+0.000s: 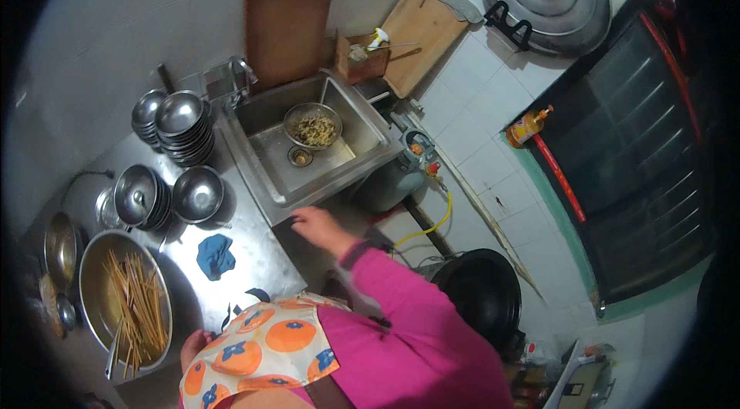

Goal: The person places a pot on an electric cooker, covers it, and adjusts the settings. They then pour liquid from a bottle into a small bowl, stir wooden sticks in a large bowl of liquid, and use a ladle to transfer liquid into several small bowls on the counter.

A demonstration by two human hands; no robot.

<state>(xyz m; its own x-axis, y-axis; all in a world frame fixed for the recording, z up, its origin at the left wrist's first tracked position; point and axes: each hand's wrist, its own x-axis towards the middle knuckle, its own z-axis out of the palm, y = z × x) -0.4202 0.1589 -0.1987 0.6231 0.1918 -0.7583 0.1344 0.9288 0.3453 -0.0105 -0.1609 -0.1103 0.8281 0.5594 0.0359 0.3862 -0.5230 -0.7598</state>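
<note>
My right hand (pixel 319 228) hangs over the gap beside the near corner of the steel sink (pixel 272 215); its fingers are partly curled and I see nothing in them. Only part of my left hand (pixel 196 345) shows, at the steel counter's near edge beside my apron; its fingertips are partly hidden. A crumpled blue cloth (pixel 215 257) lies on the counter. To its left stands a large metal basin (pixel 87 299) with many wooden chopsticks (pixel 136 308) and a metal-handled utensil (pixel 114 348). In the sink is a strainer bowl (pixel 292 112) of food scraps (pixel 315 130), close to the drain (pixel 300 156).
Stacked steel bowls (pixel 184 120) and a single bowl (pixel 198 194) stand on the counter. A faucet (pixel 241 71) rises behind the sink. A gas cylinder (pixel 387 180) with a yellow hose (pixel 442 221) stands right of it, and a black wok (pixel 480 293) is lower right.
</note>
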